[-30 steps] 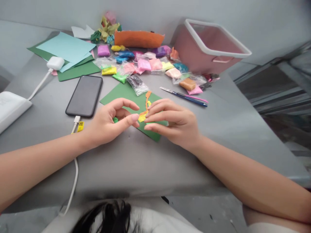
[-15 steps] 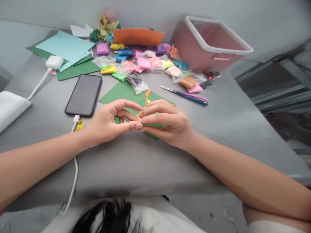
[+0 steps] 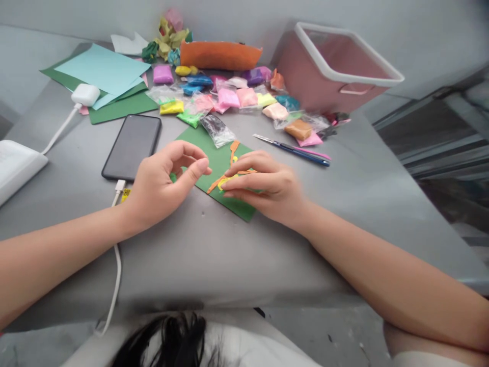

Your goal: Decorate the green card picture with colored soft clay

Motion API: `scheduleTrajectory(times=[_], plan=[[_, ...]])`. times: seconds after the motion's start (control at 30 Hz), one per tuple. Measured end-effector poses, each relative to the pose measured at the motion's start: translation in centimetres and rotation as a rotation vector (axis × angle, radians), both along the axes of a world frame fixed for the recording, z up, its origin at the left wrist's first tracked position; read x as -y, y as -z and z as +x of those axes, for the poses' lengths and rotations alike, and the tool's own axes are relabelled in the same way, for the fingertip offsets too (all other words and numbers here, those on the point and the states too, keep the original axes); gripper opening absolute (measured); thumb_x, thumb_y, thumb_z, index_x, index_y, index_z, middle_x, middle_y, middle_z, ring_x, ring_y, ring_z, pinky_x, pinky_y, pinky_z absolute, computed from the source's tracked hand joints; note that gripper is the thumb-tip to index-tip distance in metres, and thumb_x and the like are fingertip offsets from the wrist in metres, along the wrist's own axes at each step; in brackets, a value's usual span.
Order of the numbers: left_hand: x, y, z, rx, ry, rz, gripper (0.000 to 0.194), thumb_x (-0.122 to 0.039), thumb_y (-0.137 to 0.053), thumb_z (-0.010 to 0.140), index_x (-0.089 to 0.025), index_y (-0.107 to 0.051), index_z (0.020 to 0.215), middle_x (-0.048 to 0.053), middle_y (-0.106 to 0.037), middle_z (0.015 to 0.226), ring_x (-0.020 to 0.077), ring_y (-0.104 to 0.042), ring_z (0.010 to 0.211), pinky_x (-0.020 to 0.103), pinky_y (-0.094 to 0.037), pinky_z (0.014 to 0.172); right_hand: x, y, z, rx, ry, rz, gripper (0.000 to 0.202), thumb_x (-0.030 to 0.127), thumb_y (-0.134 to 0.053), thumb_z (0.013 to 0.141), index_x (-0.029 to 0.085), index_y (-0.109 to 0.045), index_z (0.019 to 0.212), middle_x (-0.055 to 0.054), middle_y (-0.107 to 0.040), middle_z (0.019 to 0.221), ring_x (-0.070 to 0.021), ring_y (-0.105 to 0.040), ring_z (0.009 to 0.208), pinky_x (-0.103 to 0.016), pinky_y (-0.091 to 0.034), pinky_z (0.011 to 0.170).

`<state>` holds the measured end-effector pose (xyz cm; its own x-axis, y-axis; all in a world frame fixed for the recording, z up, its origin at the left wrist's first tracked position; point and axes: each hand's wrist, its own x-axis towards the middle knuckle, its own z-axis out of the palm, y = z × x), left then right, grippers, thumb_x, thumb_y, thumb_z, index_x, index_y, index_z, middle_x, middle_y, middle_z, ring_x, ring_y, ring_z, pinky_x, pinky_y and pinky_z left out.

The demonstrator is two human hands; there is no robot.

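Note:
My left hand (image 3: 162, 186) is curled above the table, thumb and index fingertip close together. A small lump of green clay (image 3: 173, 177) shows inside its bent fingers. My right hand (image 3: 263, 181) reaches over a green card sheet (image 3: 239, 206), its fingertips drawn together low above the sheet's near part. Whatever those fingertips pinch, if anything, is too small to make out. On the card lie orange clay strips (image 3: 234, 147) with flattened ends and a yellow clay shape (image 3: 221, 183) beside my right fingertips. The right fingers partly cover these pieces.
Behind the card lie several bagged clay packs (image 3: 228, 98) and a pink bin (image 3: 313, 76). A blue craft knife (image 3: 294, 149) rests to the right. Leftward are a phone (image 3: 132, 145) with a white cable (image 3: 117, 270), a power bank (image 3: 21, 168) and paper sheets (image 3: 101, 69).
My hands, fingertips together before, have come apart. The left moved left with the green clay lump; the right stays over the card. More of the orange and yellow clay shows now.

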<state>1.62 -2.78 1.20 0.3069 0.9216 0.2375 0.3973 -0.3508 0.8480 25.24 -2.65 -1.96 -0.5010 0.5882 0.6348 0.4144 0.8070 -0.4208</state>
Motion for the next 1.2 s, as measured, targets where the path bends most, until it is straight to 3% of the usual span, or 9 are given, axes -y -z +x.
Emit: scheduleTrajectory(times=[0.1,0.2,0.47,0.87,1.03,1.2], plan=[[0.0,0.1,-0.3,-0.235,0.008,0.111,0.02,-0.039,-0.058,0.096,-0.021,-0.067,0.098,0.001,-0.079,0.09,0.0107,-0.056,0.056,0.027,-0.042,0.061,-0.3,0.8,0.0,0.034,0.057,0.002,0.009,0.028,-0.078,0.086,0.033,-0.079,0.094,-0.005,-0.074,0.107,-0.0232,-0.062,0.103,-0.046,-0.052,0.098],[-0.1,0.4,-0.5,-0.362,0.022,0.163,0.02,-0.036,-0.055,0.094,-0.023,-0.069,0.1,-0.001,-0.079,0.092,0.0103,-0.049,0.05,0.028,-0.04,0.06,-0.4,1.1,-0.3,0.056,0.096,-0.003,0.008,0.031,-0.077,0.087,0.033,-0.08,0.094,-0.005,-0.073,0.11,-0.0237,-0.062,0.105,-0.047,-0.05,0.101],[-0.2,0.6,-0.3,-0.453,0.033,0.148,0.026,-0.033,-0.049,0.092,-0.024,-0.072,0.1,-0.001,-0.079,0.091,0.0129,-0.055,0.056,0.028,-0.039,0.062,-0.8,1.5,-1.2,0.096,0.09,0.014,0.008,0.034,-0.075,0.088,0.03,-0.081,0.09,-0.007,-0.073,0.111,-0.0242,-0.063,0.103,-0.046,-0.051,0.098],[-0.3,0.7,-0.3,-0.471,0.062,0.156,0.026,-0.03,-0.049,0.091,-0.022,-0.071,0.1,-0.001,-0.079,0.09,0.0121,-0.055,0.056,0.027,-0.04,0.063,0.2,0.9,-0.2,0.134,0.114,0.0,0.014,0.029,-0.07,0.092,0.028,-0.079,0.102,-0.01,-0.072,0.114,-0.0257,-0.061,0.105,-0.048,-0.053,0.096],[-0.1,0.8,-0.3,-0.513,0.074,0.165,0.025,-0.031,-0.048,0.092,-0.023,-0.069,0.103,-0.001,-0.079,0.094,0.0125,-0.058,0.058,0.027,-0.04,0.062,0.4,0.9,-0.1,0.149,0.092,0.074,0.011,0.029,-0.071,0.091,0.03,-0.079,0.098,-0.007,-0.072,0.111,-0.0259,-0.06,0.107,-0.048,-0.054,0.096],[0.0,1.0,-0.3,-0.55,0.133,0.224,0.027,-0.044,-0.058,0.092,-0.023,-0.067,0.108,0.001,-0.077,0.102,0.018,-0.069,0.08,0.028,-0.042,0.067,-0.1,1.3,-0.5,0.152,0.104,0.11,0.01,0.031,-0.069,0.093,0.03,-0.078,0.098,-0.007,-0.073,0.107,-0.0247,-0.06,0.103,-0.046,-0.054,0.094]])
